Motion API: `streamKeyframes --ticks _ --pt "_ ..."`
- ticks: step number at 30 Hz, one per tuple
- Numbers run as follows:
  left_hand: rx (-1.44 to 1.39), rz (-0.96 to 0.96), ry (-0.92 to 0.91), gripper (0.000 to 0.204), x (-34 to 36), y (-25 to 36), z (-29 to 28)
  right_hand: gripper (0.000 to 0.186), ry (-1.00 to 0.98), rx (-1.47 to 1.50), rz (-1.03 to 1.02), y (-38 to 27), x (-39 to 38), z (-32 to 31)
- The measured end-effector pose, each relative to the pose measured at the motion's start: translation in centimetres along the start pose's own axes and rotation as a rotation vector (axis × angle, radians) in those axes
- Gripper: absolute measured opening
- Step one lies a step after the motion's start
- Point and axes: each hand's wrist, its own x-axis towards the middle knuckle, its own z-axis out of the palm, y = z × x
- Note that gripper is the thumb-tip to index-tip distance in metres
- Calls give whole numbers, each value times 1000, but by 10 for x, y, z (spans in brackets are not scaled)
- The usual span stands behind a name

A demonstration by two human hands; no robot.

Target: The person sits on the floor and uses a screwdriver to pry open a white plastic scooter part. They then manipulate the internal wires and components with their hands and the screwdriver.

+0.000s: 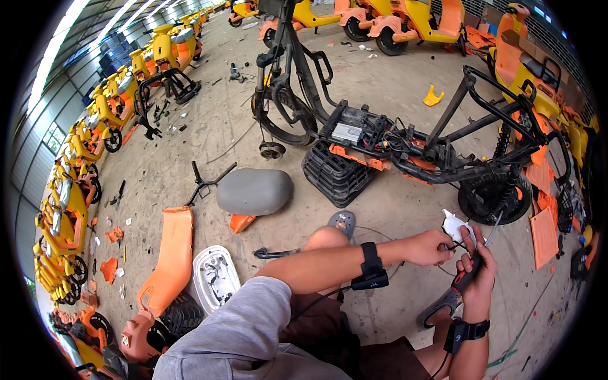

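Observation:
My right hand (pixel 479 273) is closed round a screwdriver (pixel 467 276) with a black and red handle, its thin metal shaft slanting up past the fingers. A white piece with a jagged edge (pixel 457 226) shows just above the fingers of both hands; which fingers bear it I cannot tell. My left hand (pixel 430 247) reaches across from the left, fingers pinched on a thin black cable beside the white piece. Beyond the hands stands a stripped black scooter frame (pixel 437 149), its rear wheel (pixel 494 199) nearest to them.
A grey scooter seat (pixel 255 191), an orange panel (pixel 171 253) and a white tray (pixel 197 273) with small fasteners lie to my left. A black crate (pixel 337 174) sits under the frame. Yellow and orange scooters (pixel 82 209) line the left side. Orange panels (pixel 543 237) lie at right.

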Motion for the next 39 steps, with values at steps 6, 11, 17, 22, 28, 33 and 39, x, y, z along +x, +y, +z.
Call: streamKeyframes --ticks 6,11,17,22,28,33,39 --pt "-165 0 104 28 -4 11 0 50 2 -237 58 1 1 -1" --pt "-130 -20 104 29 -7 17 -5 42 28 -380 45 3 -1 4" --pt "-3 -49 143 31 -9 21 -6 33 -46 -566 6 11 1 0" --pt "-80 -54 153 29 -10 22 -6 27 -75 -640 -14 8 2 3" --pt "-167 -43 149 25 -8 25 -8 20 -57 -596 -67 10 2 3" --pt "-102 -7 172 23 -10 27 -5 16 -16 -579 -87 11 3 0" --pt "-207 43 153 25 -16 24 -9 14 -44 -443 -165 11 -1 3"
